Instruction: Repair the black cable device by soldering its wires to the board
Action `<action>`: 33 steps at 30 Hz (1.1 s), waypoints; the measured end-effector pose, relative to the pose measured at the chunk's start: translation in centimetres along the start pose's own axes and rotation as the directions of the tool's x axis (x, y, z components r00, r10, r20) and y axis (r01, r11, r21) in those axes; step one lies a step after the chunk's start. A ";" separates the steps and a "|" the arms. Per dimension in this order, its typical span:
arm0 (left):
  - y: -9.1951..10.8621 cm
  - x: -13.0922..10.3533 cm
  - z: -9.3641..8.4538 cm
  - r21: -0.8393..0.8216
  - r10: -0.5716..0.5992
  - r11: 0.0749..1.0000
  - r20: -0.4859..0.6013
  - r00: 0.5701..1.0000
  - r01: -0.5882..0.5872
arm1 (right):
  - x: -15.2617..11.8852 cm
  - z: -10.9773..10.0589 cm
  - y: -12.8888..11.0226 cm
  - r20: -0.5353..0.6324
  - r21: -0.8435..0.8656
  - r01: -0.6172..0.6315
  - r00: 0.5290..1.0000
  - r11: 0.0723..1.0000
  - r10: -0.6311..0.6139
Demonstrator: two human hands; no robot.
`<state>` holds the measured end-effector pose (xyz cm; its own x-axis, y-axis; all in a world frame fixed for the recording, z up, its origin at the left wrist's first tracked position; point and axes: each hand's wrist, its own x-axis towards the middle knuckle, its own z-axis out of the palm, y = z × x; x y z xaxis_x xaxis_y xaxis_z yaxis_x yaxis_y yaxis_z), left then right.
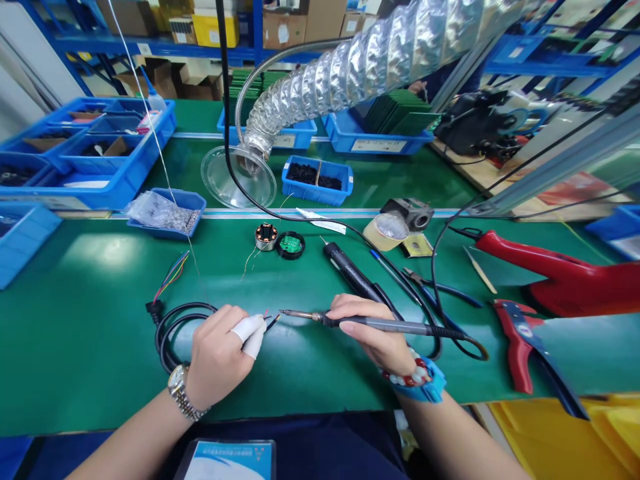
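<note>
- Left hand [223,352] pinches black cable [159,339], one wire [273,323] apparently bared.
- Right hand [384,347] grips soldering iron [400,326], tip close by.
- Coil [267,245], circuit board [291,245] lie uncabled at twelve o'clock.

Electronics workshop: green bench [100,373], soldering iron [387,325], foil duct [360,63], parts bin [317,193], stocked blue shelving [175,51].

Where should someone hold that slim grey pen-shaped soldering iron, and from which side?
By the front of its slim grey plastic handle, from the near right, where the bare right hand holds it. The iron lies nearly level: its narrow metal tip points left, close to the thin wire ends, and may be hot, so stay behind it; the ribbed black cord end trails right.
</note>
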<state>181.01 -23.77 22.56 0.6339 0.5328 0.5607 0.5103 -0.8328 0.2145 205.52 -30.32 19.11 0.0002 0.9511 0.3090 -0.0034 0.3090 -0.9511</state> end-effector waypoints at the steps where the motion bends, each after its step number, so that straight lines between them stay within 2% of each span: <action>1: 0.0 0.0 0.0 -0.003 0.000 1.000 0.000 1.000 0.000 | 0.0 0.0 0.0 -0.002 0.001 0.001 1.000 1.000 -0.001; 33: 0.0 0.0 0.0 0.001 -0.001 1.000 0.012 1.000 0.001 | -0.1 0.2 -0.1 -0.019 0.055 -0.020 1.000 0.998 0.021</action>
<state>181.00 -23.80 22.59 0.6404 0.5355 0.5506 0.5115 -0.8321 0.2144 205.30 -30.41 19.17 0.0195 0.9571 0.2892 -0.0585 0.2899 -0.9553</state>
